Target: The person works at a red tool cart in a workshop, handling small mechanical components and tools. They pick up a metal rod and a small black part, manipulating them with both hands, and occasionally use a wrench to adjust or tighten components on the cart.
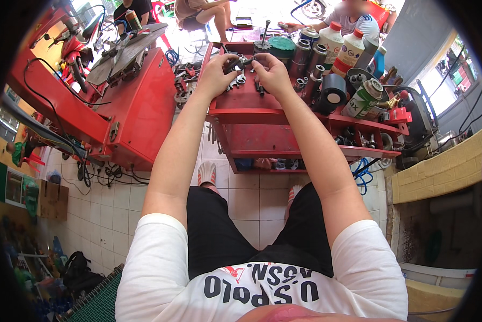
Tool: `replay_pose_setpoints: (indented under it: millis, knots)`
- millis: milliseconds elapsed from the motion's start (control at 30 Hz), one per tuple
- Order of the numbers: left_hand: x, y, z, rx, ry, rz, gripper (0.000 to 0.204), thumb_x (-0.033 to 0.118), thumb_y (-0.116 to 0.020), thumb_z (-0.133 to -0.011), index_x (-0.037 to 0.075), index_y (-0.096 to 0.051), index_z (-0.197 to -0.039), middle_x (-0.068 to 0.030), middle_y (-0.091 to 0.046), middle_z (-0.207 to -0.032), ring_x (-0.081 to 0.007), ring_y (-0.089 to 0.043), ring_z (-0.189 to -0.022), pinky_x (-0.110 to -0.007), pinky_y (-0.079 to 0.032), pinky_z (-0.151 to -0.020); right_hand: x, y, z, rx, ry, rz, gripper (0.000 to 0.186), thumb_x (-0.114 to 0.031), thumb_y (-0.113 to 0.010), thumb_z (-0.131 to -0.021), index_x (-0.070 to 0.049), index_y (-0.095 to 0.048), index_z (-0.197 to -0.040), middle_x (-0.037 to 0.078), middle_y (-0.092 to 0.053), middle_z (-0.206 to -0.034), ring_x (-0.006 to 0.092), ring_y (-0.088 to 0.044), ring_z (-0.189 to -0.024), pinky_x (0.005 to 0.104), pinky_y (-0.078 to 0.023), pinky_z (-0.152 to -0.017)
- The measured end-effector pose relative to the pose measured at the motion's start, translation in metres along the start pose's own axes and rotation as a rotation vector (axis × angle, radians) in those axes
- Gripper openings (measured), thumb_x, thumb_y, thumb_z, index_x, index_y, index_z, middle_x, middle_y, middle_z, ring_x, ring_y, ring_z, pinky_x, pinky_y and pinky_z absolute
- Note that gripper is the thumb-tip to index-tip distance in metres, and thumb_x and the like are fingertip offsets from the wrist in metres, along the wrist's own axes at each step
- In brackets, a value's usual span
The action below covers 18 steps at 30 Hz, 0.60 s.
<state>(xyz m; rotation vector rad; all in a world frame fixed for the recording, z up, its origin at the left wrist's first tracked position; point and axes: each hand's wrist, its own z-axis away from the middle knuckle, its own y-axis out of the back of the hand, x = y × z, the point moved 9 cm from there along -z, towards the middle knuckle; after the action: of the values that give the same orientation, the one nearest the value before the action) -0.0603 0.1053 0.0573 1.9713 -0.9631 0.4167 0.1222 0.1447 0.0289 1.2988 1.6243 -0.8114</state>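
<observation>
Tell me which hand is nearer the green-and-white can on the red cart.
Right. The right hand is left of the green-and-white can, across the black cylinder; the left hand is farther left.

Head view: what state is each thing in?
Left hand, curled around a dark part
Right hand, gripping the dark part
White bottles, upright, red caps on
Wrenches, lying loose on the red cart
Red cart, loaded with tools and containers
Blue hose or cable at right, looped
</observation>
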Motion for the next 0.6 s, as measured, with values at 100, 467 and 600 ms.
replay_pose_setpoints:
  millis: [100,467,600]
  knots:
    - [0.001,-0.001,-0.001,0.006,-0.049,0.021,0.050,0.014,-0.087,-0.082,0.009,-0.070,-0.129,-0.0139,-0.065,-0.105,-0.0275,-0.069,-0.096,-0.039,-0.056,-0.087,0.001,-0.001,0.001,-0.004,-0.030,-0.016,0.027,-0.016,-0.068,-0.103,0.001,-0.067,-0.124,0.006,-0.075,-0.099,0.0086,-0.066,-0.072,0.0272,-0.054,-0.060]
    - [-0.001,-0.005,0.000,-0.058,0.040,0.080,0.046,0.014,-0.083,-0.086,0.011,-0.070,-0.130,-0.0136,-0.072,-0.106,-0.0220,-0.072,-0.094,-0.036,-0.057,-0.085,0.006,0.006,-0.001,0.030,-0.034,0.082,0.027,-0.017,-0.068,-0.104,0.000,-0.068,-0.125,0.007,-0.077,-0.098,0.0100,-0.067,-0.072,0.0286,-0.054,-0.062]
    - [-0.007,-0.011,0.000,-0.114,0.104,0.170,0.051,0.016,-0.081,-0.089,0.010,-0.067,-0.138,-0.0112,-0.074,-0.106,-0.0194,-0.072,-0.098,-0.035,-0.056,-0.083,0.011,0.009,-0.002,0.051,-0.058,0.119,0.027,-0.018,-0.068,-0.104,0.001,-0.069,-0.124,0.009,-0.077,-0.097,0.0112,-0.068,-0.073,0.0296,-0.055,-0.064]
